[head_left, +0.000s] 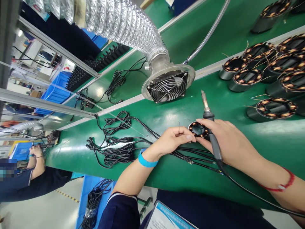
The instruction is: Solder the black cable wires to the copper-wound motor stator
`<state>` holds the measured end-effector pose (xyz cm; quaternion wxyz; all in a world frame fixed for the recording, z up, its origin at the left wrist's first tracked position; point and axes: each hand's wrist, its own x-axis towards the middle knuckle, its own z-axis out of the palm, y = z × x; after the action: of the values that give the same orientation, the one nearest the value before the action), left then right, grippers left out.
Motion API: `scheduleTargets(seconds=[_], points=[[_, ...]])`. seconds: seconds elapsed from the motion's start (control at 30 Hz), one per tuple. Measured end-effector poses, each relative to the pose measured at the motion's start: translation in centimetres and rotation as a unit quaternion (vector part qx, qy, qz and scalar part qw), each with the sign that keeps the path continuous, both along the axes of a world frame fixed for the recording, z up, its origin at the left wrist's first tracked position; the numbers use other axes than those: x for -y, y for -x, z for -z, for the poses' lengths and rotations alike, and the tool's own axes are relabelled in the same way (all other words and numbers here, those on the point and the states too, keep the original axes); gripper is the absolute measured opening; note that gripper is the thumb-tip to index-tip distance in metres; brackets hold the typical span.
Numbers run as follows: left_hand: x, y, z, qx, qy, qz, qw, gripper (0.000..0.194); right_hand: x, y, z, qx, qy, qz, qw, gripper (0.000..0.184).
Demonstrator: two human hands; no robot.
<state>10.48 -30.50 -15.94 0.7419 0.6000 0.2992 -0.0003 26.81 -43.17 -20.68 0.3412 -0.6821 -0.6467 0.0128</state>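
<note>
My left hand (173,140), with a blue wristband, is closed in a pinch on a thin wire at the edge of a small round copper-wound stator (199,130) on the green bench (166,171). My right hand (228,143), with a red string at the wrist, is wrapped round the black handle of a soldering iron (209,124). The iron's metal tip points up and away, above the stator. The right fingers also rest against the stator. Black cables (195,156) run under both hands.
A fume fan (168,86) on a silver flexible duct (128,24) sits behind the stator. Several larger wound stators (276,108) stand at the right. Bundled black cables (114,143) lie to the left. Another person's arm (35,162) works at far left.
</note>
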Motion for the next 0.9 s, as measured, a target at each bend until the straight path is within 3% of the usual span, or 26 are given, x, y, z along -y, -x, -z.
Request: scheduleTargets(seconds=[0.1,0.2,0.27,0.43,0.5,0.57,0.67,0.8,0.9], points=[[-0.9,-0.1,-1.0,-0.032,-0.059,-0.011,0.998,0.021,0.0,0.0,0.1,-0.006,0.000,-0.013,1.000,0.035],[-2.0,-0.8,-2.0,-0.049,-0.126,-0.082,0.987,0.017,-0.1,-0.1,0.2,0.001,-0.004,-0.018,1.000,0.036],[-2.4,-1.8,-2.2,-0.053,-0.131,-0.103,0.985,0.019,-0.1,-0.1,0.3,0.007,-0.008,-0.016,1.000,0.037],[-2.2,-3.3,-1.7,-0.059,-0.056,-0.035,0.996,0.025,0.1,-0.4,0.2,0.021,-0.022,-0.029,0.999,0.039],[-1.9,-2.7,-1.4,-0.054,-0.065,-0.010,0.996,0.023,0.2,-0.9,0.2,0.012,-0.018,-0.036,0.999,0.039],[-1.6,-1.3,-1.4,-0.063,-0.120,0.011,0.991,0.019,0.3,-1.6,0.0,-0.001,-0.004,-0.037,0.999,0.038],[-1.1,1.2,-2.0,-0.102,-0.271,0.110,0.951,0.012,0.5,-2.7,-0.3,-0.019,0.004,-0.037,0.999,0.041],[0.0,3.2,-3.1,-0.174,-0.396,0.336,0.837,0.014,0.7,-3.5,-1.1,-0.037,-0.034,-0.026,0.998,0.044],[0.5,3.3,-3.4,-0.192,-0.430,0.381,0.796,0.015,1.7,-4.1,-1.9,-0.034,-0.024,0.015,0.999,0.045]])
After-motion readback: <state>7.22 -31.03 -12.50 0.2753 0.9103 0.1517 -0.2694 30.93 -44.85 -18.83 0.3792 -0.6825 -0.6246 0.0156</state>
